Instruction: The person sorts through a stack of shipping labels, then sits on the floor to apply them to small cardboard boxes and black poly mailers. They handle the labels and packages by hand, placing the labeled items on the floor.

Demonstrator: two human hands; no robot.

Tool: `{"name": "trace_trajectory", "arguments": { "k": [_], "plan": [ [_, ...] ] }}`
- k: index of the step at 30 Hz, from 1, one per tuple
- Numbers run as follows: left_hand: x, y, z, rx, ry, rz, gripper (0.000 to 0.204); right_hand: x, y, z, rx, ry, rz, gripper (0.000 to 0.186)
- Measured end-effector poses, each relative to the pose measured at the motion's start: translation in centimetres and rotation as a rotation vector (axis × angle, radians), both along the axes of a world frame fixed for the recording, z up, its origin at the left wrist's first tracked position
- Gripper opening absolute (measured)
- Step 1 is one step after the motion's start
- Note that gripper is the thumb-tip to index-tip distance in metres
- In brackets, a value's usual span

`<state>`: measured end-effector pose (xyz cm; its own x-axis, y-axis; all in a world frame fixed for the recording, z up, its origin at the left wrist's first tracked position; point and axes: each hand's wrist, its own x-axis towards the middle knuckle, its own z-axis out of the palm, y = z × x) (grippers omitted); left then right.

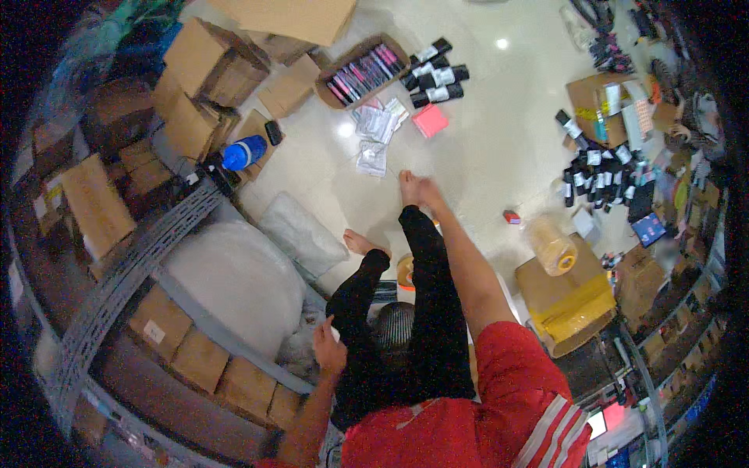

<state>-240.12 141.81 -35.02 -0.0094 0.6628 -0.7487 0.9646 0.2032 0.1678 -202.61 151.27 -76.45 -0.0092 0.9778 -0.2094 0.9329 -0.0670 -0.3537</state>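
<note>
My left hand (329, 351) rests by my left thigh, its fingers closed around a small white thing (335, 334) whose kind I cannot make out. Stretched far forward, my right arm ends in my right hand (427, 192) beside my bare right foot (409, 187). That hand is smeared by motion, so its fingers do not show clearly. Ahead of it on the floor lie a flat pink pack (430, 121) and several clear plastic packets (376, 125). Beyond the packets an open carton (363, 70) holds a row of dark and pink slim packages.
Black labelled packages lie in a small group (437, 84) ahead and a larger pile (599, 178) at right. A roll of clear tape (555, 248) stands by a yellow-taped box (566, 300). A metal rack (148, 242) and a blue bottle (244, 153) are at left.
</note>
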Motion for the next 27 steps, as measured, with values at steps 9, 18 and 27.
{"name": "trace_trajectory", "arguments": {
  "k": [9,18,27],
  "plan": [
    [8.2,13.9,15.6,-0.185,-1.201,1.244,0.085,-8.0,1.1,58.0,-0.207,1.000,0.289,0.086],
    [5.2,18.0,41.3,-0.191,-1.781,0.920,0.105,-13.3,5.6,83.4,0.239,0.558,0.304,0.066],
    [-2.3,15.0,51.3,0.156,-1.877,0.595,0.101,-21.1,5.0,90.7,0.265,1.167,0.306,0.068]
  ]
}}
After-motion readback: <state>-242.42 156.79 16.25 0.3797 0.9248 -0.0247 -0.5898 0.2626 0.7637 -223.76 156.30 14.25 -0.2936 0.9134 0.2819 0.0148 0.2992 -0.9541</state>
